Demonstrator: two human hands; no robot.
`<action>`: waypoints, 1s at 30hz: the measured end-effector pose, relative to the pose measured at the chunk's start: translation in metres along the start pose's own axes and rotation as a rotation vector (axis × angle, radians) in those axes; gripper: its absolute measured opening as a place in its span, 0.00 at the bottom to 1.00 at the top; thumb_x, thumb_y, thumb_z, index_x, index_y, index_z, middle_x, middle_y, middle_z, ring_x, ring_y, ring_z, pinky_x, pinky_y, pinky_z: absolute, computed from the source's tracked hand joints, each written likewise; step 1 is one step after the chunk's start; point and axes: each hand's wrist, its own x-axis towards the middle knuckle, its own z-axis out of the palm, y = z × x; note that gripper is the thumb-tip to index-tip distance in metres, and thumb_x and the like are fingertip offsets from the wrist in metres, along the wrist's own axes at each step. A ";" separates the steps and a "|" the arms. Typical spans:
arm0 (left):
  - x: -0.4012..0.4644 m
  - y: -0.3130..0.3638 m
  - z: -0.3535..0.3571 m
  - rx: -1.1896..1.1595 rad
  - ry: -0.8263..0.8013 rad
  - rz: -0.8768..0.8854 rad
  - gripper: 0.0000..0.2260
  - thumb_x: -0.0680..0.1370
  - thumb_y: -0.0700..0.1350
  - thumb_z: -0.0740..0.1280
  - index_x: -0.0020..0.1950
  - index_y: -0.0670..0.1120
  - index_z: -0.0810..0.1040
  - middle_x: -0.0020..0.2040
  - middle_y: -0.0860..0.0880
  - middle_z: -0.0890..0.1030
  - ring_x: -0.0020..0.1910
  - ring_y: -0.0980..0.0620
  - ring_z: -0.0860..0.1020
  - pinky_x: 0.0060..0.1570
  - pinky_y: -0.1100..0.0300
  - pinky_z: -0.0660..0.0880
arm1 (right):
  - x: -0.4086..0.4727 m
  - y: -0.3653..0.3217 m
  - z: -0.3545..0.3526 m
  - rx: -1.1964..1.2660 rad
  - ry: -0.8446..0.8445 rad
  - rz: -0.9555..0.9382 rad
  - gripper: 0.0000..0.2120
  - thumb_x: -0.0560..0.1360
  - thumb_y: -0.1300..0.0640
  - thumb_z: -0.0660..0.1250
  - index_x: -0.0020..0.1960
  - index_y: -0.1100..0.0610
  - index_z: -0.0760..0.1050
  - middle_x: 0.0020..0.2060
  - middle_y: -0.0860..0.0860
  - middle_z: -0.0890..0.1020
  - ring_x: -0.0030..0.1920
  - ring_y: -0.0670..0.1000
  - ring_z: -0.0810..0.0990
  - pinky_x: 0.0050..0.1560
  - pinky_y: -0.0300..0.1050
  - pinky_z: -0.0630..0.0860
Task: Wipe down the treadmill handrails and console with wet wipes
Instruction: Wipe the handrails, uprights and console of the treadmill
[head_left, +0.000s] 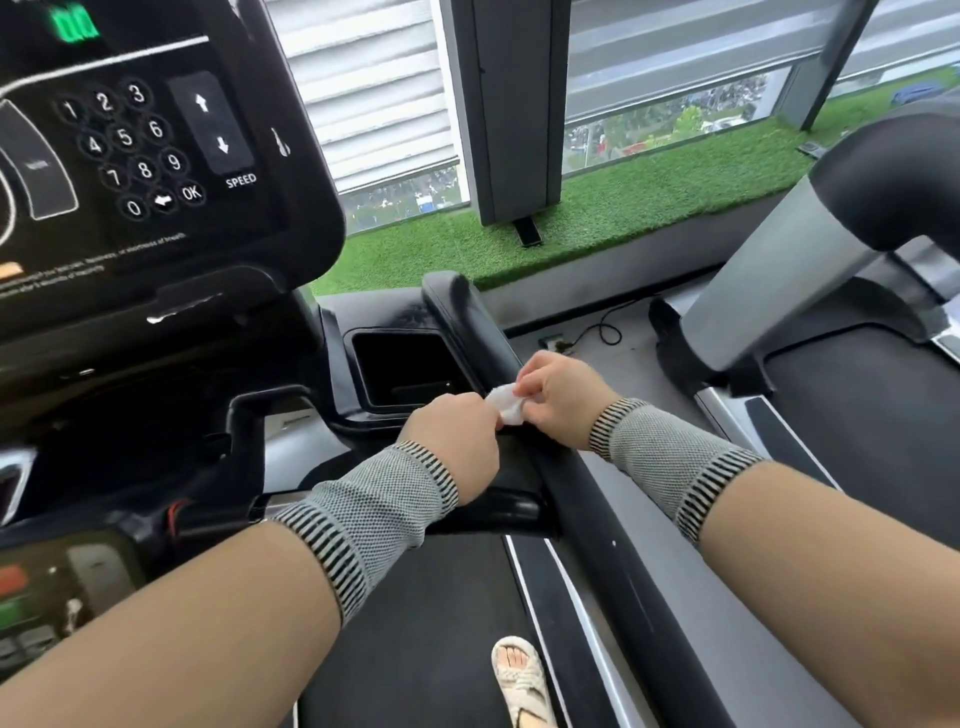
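- currently both hands meet at centre frame over the right handrail, a black bar running from mid-frame down toward the lower right.
- left hand: fingers curled, pinching the near edge of a small white wet wipe.
- right hand: fingers curled on the far edge of the same wipe; thumb and fingertips on it, exact finger layout hard to tell.
- wipe is bunched between the two hands, just above the rail; cannot tell whether it touches the rail.
- console fills the upper left of frame: keypad digits, speed arrows, green readout at top. no wipe near it.
- cup tray sits just left of the hands, dark recess, contents not visible.
- grey knit wrist sleeves on both forearms; a sandalled foot on the belt at bottom centre.
- second treadmill at right of frame; artificial grass strip and window across the top.
- judgement: step in hand looks like unfolding or refolding the wipe, not a wiping stroke, since both hands hold it.
- judgement: task progress cannot be read off; no wet streaks are clear on rail or console.
- next move calls for one hand to let go, the other to flatten the wipe on the rail and draw it along its length.
- console would then need a reach to upper left, with light pressure over the keys.
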 end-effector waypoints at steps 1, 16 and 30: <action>-0.003 0.002 0.000 0.024 0.002 0.006 0.16 0.78 0.44 0.57 0.63 0.49 0.76 0.60 0.49 0.77 0.60 0.46 0.74 0.60 0.49 0.72 | -0.002 0.000 0.004 -0.018 -0.033 -0.011 0.10 0.73 0.59 0.67 0.51 0.60 0.82 0.51 0.50 0.77 0.50 0.50 0.77 0.52 0.33 0.67; -0.049 0.022 0.013 0.308 0.094 0.141 0.15 0.77 0.57 0.62 0.57 0.49 0.76 0.57 0.50 0.77 0.59 0.47 0.71 0.52 0.49 0.64 | -0.048 -0.005 -0.002 0.006 0.079 0.109 0.11 0.76 0.59 0.64 0.58 0.54 0.76 0.44 0.48 0.77 0.44 0.50 0.76 0.50 0.41 0.73; -0.053 0.038 0.028 0.260 0.133 0.047 0.08 0.76 0.51 0.63 0.53 0.51 0.77 0.52 0.53 0.77 0.56 0.48 0.71 0.49 0.50 0.62 | -0.056 0.004 -0.012 -0.085 0.041 0.008 0.13 0.74 0.66 0.62 0.49 0.57 0.83 0.43 0.50 0.78 0.41 0.48 0.72 0.46 0.38 0.69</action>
